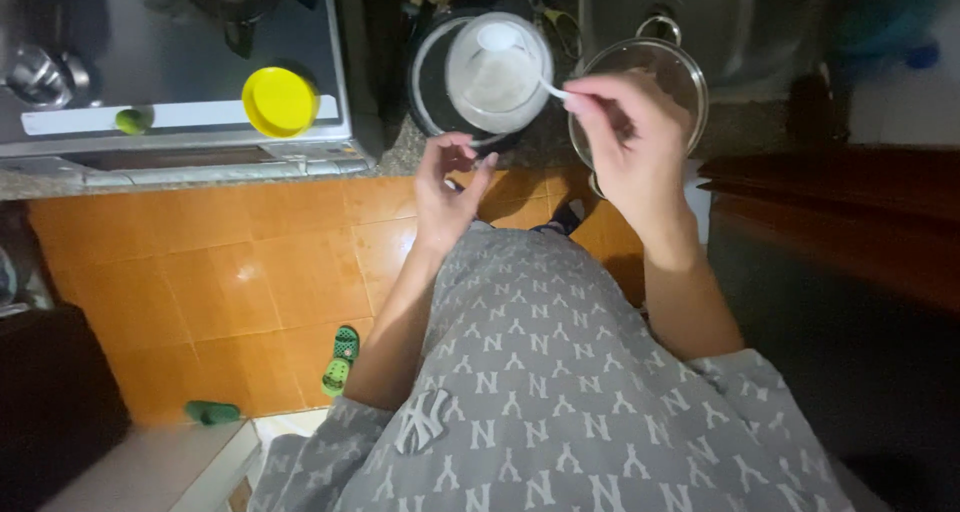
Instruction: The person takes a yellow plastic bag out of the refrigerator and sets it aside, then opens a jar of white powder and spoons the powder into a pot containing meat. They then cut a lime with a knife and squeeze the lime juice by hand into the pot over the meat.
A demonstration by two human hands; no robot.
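Orange glazed floor tiles fill the lower left, with a green sandal lying on them, and above them runs the speckled stone bench carrying a steel stove. On the stove's front edge sit a small green lime and a round yellow lid, smooth and plastic-looking. Moving right, the left hand reaches forward from a bare forearm, palm turned inward, fingers loosely curled and parted; its grip is released and holds nothing, the fingertips hovering just below the rim of a dark round pot on the bench. Inside that pot rests a translucent white container with pale powdery contents. Further right, the right hand is raised with the wrist bent, thumb and forefinger pinched on the thin handle of a white plastic spoon; its bowl lies over the container's far rim. Under this hand sits a glass lid with a metal rim and looped knob, beside a dull steel sink. Grey patterned fabric covers the person's body below.
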